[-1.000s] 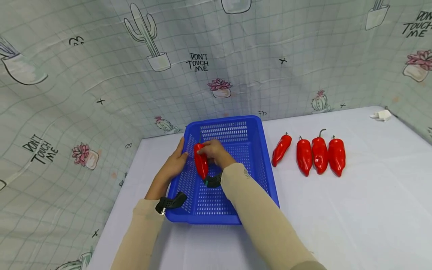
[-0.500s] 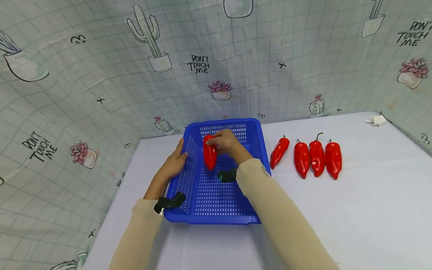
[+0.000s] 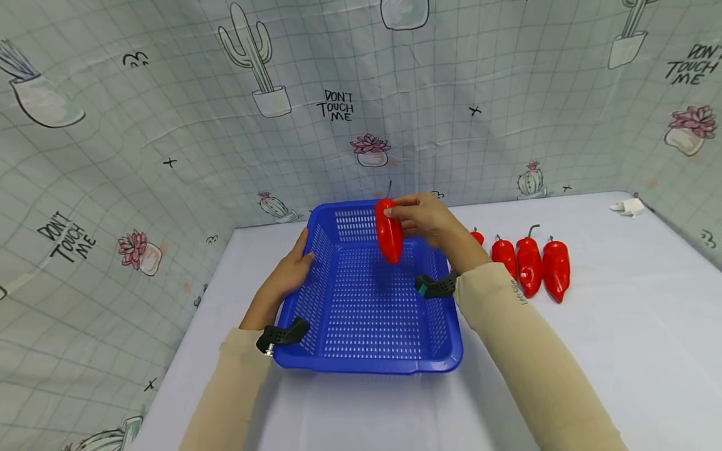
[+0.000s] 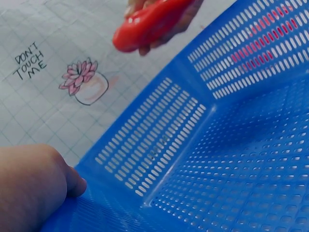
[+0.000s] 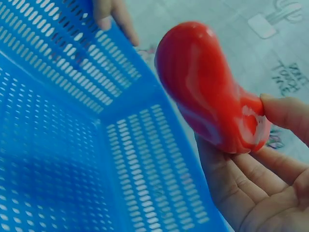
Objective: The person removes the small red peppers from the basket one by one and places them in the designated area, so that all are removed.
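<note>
A long red pepper [image 3: 389, 232] with a thin stem hangs over the back right part of a blue plastic basket [image 3: 366, 366]. My right hand [image 3: 425, 216] pinches it near its stem end, thumb on one side and fingers on the other. The right wrist view shows the pepper's [image 5: 198, 82] glossy, rounded body above the basket's rim. At the basket's left side, my left hand [image 3: 287, 272] holds the rim, its thumb over the inner side and its fingers along the outside. The perforated basket floor shows no pepper on it.
Several red peppers [image 3: 556, 269] lie in a row on the white table [image 3: 632, 326], right of the basket, partly hidden by my right arm. A small white object [image 3: 628, 207] lies at the back right. A patterned cloth [image 3: 417, 113] hangs behind.
My right hand has lifted the pepper from the basket's left side and carried it up and to the right. My left hand stays at the left rim.
</note>
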Motion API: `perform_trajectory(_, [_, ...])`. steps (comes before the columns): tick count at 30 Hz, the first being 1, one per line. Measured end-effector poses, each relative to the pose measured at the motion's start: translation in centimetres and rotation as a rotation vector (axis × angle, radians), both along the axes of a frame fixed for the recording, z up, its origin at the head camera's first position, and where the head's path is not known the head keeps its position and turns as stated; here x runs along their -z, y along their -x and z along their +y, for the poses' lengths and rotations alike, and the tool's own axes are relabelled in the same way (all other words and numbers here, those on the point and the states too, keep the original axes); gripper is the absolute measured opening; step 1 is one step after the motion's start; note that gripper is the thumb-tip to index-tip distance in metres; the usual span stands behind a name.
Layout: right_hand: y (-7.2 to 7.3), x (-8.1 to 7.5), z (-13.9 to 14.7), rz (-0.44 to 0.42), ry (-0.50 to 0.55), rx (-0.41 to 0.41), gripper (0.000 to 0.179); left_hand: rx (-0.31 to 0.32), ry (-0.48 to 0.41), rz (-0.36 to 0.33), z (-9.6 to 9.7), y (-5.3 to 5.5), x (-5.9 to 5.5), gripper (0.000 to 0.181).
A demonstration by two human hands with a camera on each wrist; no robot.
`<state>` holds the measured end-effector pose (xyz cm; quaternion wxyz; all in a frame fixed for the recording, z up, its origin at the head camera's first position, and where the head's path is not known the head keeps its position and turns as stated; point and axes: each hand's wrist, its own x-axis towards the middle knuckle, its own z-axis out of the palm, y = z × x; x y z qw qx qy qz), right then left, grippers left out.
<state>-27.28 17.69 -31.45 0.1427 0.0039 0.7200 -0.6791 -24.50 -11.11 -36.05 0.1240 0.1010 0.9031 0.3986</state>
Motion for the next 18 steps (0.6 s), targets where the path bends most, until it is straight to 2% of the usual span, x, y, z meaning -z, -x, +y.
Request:
perform_trajectory(5, [0.2, -1.2, 2.6, 0.042, -0.016, 0.005, 0.051, -0.008, -0.009, -0.003, 0.0, 0.0, 0.2, 0.064])
perform_trajectory(10, [-0.1, -2.2, 5.4, 0.073, -0.086, 0.03, 0.056, -0.007, -0.014, -0.006, 0.0, -0.2, 0.1, 0.064])
perform_trajectory(13, [-0.5, -2.4, 7.1, 0.068, -0.131, 0.065, 0.058, -0.014, -0.014, -0.009, 0.0, -0.2, 0.1, 0.064])
perform_trajectory(18, [-0.8, -2.2, 9.3, 0.064, -0.198, 0.11, 0.051, -0.016, -0.01, -0.017, -0.1, 0.1, 0.1, 0.063])
